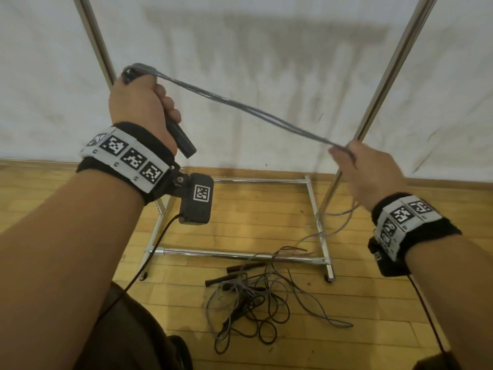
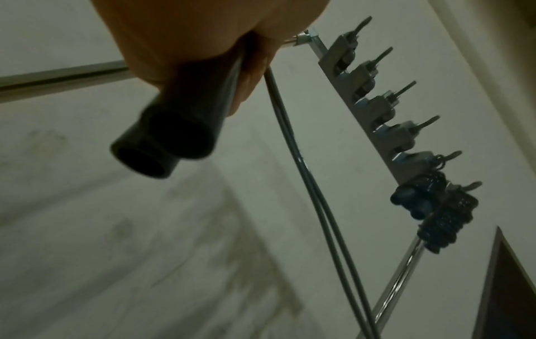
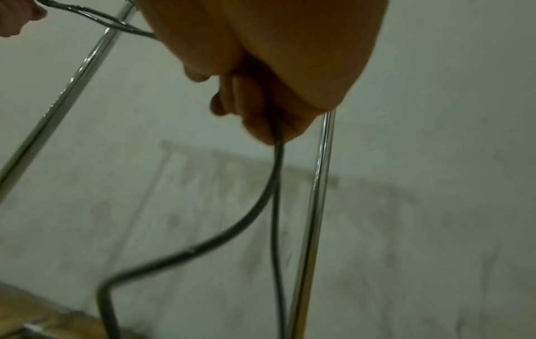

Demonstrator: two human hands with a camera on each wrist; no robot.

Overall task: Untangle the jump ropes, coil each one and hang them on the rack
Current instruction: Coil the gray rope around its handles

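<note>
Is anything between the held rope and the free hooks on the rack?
Nothing visible blocks it. The left hand grips the handles; four hooks stand bare, beyond two coiled ropes. The rope's tail trails toward the floor tangle.

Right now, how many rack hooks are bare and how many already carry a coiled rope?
Bare hooks: 4
Hooks with a coil: 2
Total: 6 hooks, as far as the left wrist view shows.
</note>
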